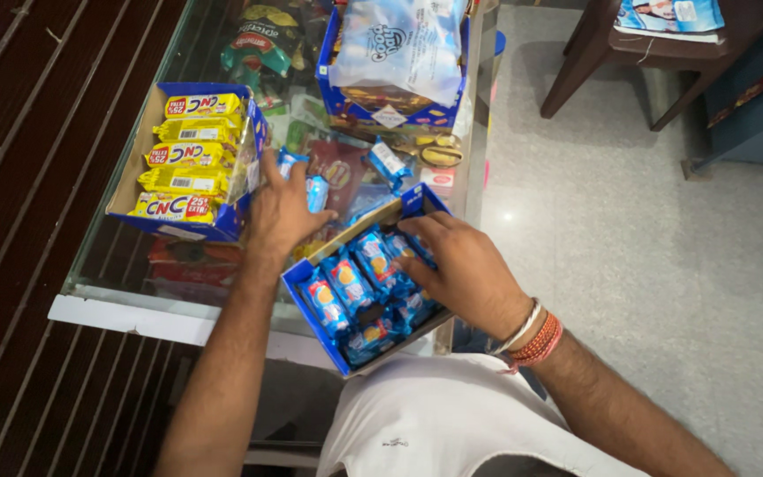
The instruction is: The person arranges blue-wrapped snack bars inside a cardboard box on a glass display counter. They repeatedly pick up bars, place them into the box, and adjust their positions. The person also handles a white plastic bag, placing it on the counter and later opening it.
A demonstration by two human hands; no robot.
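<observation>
Leftmost, a dark ribbed floor mat (19,221) runs beside the glass tabletop (125,256), whose white front edge sits close to the person's body. On the glass stands an open blue cardboard carton of yellow biscuit packets (189,159), near the tabletop's left side. Just right of it, the left hand (280,212) has its fingers (311,221) closed around a small blue wrapped packet (316,192), held just above the glass. Next comes the blue cardboard tray of blue biscuit packets (346,296), tilted and hanging partly over the front edge; the right hand (461,269) rests inside it, its fingers pressing on the packets, though whether they pinch one I cannot tell. Behind, a second blue carton with a clear plastic bag on top (395,62) crowds the far end. To the right lies grey tiled floor (646,265), with a brown wooden chair (638,53) well apart.

As I judge it, the overhanging tray could tip and spill if the pressing hand lifts. Free room is scant between the cartons; the open space is to the right, over the floor.
</observation>
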